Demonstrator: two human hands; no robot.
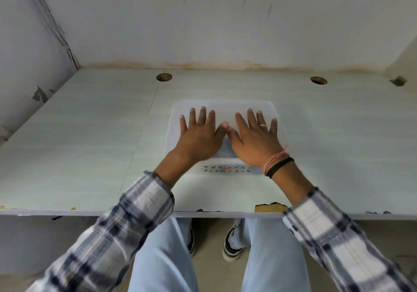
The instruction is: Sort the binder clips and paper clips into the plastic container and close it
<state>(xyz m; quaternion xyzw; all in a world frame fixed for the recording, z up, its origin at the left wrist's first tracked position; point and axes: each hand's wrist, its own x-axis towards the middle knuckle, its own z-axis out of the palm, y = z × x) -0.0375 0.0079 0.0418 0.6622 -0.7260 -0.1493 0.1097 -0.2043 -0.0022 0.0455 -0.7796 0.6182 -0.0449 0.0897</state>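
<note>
Lid (223,108) lies directly beneath both palms on the plastic container (225,168) at frame centre, its long axis left to right. Left hand (198,135) and right hand (255,141) rest flat, fingers spread, gripping nothing (thumbs nearly touching). Bare table (79,145) surrounds it; clips cannot be seen.
</note>
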